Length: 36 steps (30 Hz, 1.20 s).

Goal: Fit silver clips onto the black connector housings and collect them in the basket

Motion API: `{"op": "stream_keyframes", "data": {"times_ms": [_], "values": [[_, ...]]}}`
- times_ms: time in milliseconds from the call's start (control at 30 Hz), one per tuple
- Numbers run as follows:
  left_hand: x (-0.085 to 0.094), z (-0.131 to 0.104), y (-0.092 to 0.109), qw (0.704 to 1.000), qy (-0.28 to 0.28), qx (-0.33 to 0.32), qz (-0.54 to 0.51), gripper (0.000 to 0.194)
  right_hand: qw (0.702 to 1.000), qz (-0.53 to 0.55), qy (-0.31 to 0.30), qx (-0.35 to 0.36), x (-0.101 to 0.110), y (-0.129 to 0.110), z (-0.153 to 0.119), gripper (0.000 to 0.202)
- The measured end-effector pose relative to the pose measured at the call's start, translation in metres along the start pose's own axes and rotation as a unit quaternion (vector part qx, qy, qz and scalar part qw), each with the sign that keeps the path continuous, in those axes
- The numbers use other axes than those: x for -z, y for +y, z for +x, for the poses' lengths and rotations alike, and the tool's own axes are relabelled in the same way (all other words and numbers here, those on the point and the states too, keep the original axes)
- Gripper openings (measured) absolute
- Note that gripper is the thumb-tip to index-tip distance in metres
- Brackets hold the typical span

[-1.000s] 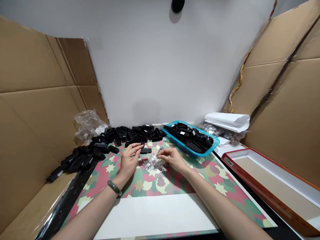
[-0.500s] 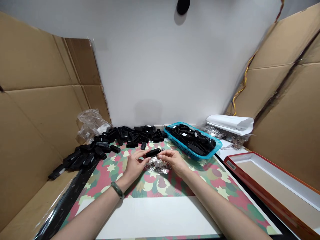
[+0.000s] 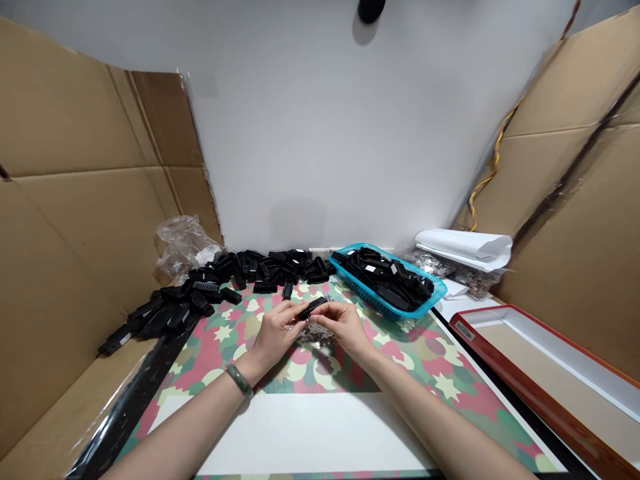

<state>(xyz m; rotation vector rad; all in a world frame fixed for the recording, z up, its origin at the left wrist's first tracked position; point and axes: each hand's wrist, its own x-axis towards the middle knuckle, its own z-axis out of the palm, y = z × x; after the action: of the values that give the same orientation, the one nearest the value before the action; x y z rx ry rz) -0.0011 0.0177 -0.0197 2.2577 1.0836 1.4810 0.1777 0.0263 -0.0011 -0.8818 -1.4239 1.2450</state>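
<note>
A small oblong black plastic case (image 3: pixel 315 307), with slots along its visible face, is held tilted above the middle of the table. My left hand (image 3: pixel 278 328), with a dark green bangle on the wrist, grips its left end between fingers and thumb. At the other end, the fingers of my right hand (image 3: pixel 345 325) close on the case; whether they also pinch a small part cannot be seen. Just beneath both hands lies a pile of small shiny metal pieces (image 3: pixel 317 337), partly covered by the fingers.
Many similar black cases (image 3: pixel 270 272) are heaped along the back and left. A blue basket (image 3: pixel 383 308) full of black parts stands back right. Beyond it are bagged metal pieces (image 3: pixel 477 280) and a white roll (image 3: pixel 463 244). A red-edged box lid (image 3: pixel 493 360) lies right; cardboard walls (image 3: pixel 90 233) flank the table.
The case has turned from its smooth side to its slotted side and tilted, its right end higher. My right fingers have moved in onto its right end. The view has shifted slightly.
</note>
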Motion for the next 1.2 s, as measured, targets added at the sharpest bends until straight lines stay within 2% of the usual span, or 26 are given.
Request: {"op": "stream_keyframes", "data": {"times_ms": [167,400,567,733,833,1000,1200], "values": [[-0.004,-0.001,0.000,0.999,0.011,-0.027,0.040,0.033,0.999,-0.040,0.016,0.023,-0.005,0.005,-0.002,0.013],[-0.006,-0.003,-0.001,0.998,0.009,-0.022,0.050,0.037,0.989,-0.133,0.023,0.051,-0.007,0.008,-0.006,0.012],[-0.006,-0.002,0.001,1.000,0.006,0.013,0.024,0.032,0.978,-0.177,0.031,0.108,-0.005,0.004,-0.008,0.009],[-0.004,0.001,0.005,0.999,-0.007,0.034,-0.016,0.027,0.957,-0.226,0.087,0.161,-0.001,0.002,-0.007,0.012],[-0.003,0.001,0.004,0.999,-0.010,0.032,-0.023,0.025,0.967,-0.200,0.078,0.136,0.000,0.005,-0.005,0.013],[-0.003,0.002,0.004,0.999,-0.021,0.024,-0.045,0.022,0.993,-0.091,0.040,0.069,-0.001,0.012,-0.003,0.024],[-0.001,0.002,0.006,0.999,-0.024,0.017,-0.035,0.025,0.999,-0.007,0.044,0.015,-0.002,0.014,-0.002,0.034]]}}
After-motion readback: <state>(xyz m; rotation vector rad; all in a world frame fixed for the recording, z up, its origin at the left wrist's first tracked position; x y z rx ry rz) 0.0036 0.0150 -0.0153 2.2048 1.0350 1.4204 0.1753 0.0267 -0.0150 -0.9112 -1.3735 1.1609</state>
